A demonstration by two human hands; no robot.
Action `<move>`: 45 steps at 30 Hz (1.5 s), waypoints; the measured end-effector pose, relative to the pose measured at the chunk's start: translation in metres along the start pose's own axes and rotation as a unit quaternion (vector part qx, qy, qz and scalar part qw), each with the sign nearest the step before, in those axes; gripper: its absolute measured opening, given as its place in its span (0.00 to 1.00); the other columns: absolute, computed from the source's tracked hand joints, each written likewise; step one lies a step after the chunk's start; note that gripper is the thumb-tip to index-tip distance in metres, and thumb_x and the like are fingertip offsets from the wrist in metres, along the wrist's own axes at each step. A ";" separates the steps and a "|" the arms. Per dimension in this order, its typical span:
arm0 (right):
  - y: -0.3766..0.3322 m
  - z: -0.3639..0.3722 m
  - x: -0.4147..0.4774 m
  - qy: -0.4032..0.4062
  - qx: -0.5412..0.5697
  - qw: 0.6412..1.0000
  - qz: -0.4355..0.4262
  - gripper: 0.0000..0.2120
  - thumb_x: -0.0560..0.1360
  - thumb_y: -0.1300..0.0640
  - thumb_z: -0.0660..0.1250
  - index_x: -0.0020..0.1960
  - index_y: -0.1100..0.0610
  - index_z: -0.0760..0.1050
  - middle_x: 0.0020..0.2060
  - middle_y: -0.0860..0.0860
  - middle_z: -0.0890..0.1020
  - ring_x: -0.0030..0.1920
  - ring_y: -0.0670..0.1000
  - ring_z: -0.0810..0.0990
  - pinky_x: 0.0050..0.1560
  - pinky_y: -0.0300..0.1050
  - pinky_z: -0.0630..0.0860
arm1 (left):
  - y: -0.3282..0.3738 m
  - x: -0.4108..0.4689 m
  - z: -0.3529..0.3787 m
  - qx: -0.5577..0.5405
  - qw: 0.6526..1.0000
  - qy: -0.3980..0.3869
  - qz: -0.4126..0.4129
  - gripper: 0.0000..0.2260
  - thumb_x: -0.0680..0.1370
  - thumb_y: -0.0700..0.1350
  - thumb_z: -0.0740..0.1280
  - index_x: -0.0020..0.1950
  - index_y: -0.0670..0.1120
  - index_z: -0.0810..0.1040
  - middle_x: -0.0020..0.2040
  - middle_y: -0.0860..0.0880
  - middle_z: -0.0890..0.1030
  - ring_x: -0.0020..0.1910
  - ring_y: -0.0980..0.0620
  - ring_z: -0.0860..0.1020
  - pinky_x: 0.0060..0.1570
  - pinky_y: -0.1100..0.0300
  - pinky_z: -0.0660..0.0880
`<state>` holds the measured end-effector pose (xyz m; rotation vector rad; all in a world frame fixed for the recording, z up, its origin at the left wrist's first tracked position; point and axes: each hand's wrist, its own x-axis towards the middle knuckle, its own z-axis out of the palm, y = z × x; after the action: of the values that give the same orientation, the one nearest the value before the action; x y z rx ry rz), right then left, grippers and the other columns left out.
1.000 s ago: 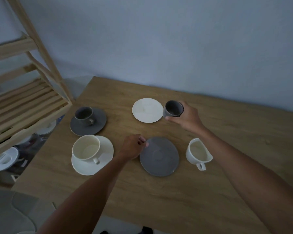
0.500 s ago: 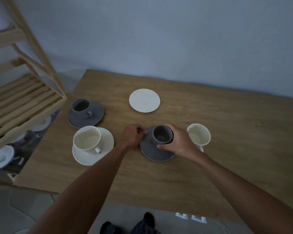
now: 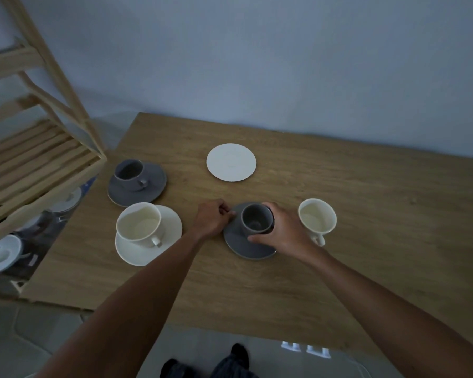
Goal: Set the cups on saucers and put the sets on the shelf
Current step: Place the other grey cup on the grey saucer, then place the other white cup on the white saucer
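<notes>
A grey cup [image 3: 256, 221] stands on a grey saucer [image 3: 243, 245] in the middle of the wooden table [image 3: 366, 241]. My right hand [image 3: 281, 231] is wrapped around this cup. My left hand [image 3: 213, 218] pinches the saucer's left rim. To the right, a white cup [image 3: 317, 218] stands alone on the table. An empty white saucer [image 3: 231, 162] lies farther back. At the left are two finished sets: a grey cup [image 3: 129, 173] on a grey saucer [image 3: 150, 192] and a white cup [image 3: 138, 226] on a white saucer [image 3: 170, 236].
A wooden slatted shelf [image 3: 33, 165] stands left of the table, its near corner close to the grey set. Below it, white dishes [image 3: 0, 253] rest on a lower level. A wall runs behind the table. My legs show beyond the table's near edge.
My right hand carried the grey cup from beside the white saucer down onto the grey saucer. The left hand stayed on the saucer's rim. The camera view shifted slightly.
</notes>
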<state>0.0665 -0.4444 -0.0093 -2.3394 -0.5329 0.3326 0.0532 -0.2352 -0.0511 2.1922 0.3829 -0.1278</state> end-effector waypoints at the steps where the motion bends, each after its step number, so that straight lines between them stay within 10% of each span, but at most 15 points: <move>1: -0.001 0.000 0.000 0.000 -0.004 1.000 0.002 0.37 0.59 0.41 0.81 0.63 0.46 0.70 0.55 0.40 0.80 0.55 0.43 0.78 0.51 0.40 0.74 | 0.000 0.000 0.000 0.002 1.000 -0.002 0.002 0.06 0.75 0.49 0.70 0.48 0.49 0.79 0.44 0.51 0.81 0.41 0.58 0.77 0.37 0.66 0.71; 13: 0.027 -0.069 -0.003 0.064 -0.145 0.987 0.022 0.61 0.55 0.25 0.71 0.77 0.53 0.52 0.77 0.51 0.56 0.76 0.51 0.53 0.70 0.54 0.63 | 0.016 0.029 -0.015 -0.009 0.997 0.075 -0.023 0.07 0.76 0.50 0.68 0.51 0.49 0.77 0.43 0.54 0.79 0.41 0.58 0.76 0.34 0.68 0.68; 17: 0.057 -0.086 -0.008 0.007 -0.169 0.982 0.090 0.65 0.51 0.27 0.75 0.76 0.52 0.49 0.77 0.51 0.55 0.76 0.54 0.53 0.68 0.58 0.65 | 0.019 0.046 -0.021 -0.025 0.995 0.088 -0.046 0.16 0.76 0.50 0.68 0.61 0.47 0.75 0.50 0.53 0.77 0.52 0.52 0.77 0.47 0.61 0.72; 26: 0.084 -0.078 -0.008 0.039 -0.097 0.991 0.083 0.47 0.55 0.42 0.81 0.69 0.51 0.66 0.61 0.50 0.74 0.59 0.51 0.74 0.51 0.44 0.71 | 0.019 0.086 -0.030 0.010 0.989 0.120 -0.087 0.24 0.76 0.50 0.69 0.69 0.42 0.69 0.65 0.45 0.76 0.61 0.45 0.75 0.62 0.50 0.72; 45: -0.029 -0.016 0.227 -0.011 -0.048 0.998 -0.040 0.39 0.56 0.46 0.82 0.62 0.55 0.71 0.59 0.53 0.77 0.59 0.54 0.76 0.54 0.46 0.73 | 0.002 0.105 -0.032 0.002 0.986 0.144 -0.090 0.16 0.75 0.49 0.69 0.59 0.43 0.75 0.49 0.45 0.81 0.48 0.47 0.77 0.51 0.53 0.72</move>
<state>0.2647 -0.3293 0.0028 -2.4020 -0.6649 0.3018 0.1518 -0.1869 -0.0539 2.1813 0.7428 0.0912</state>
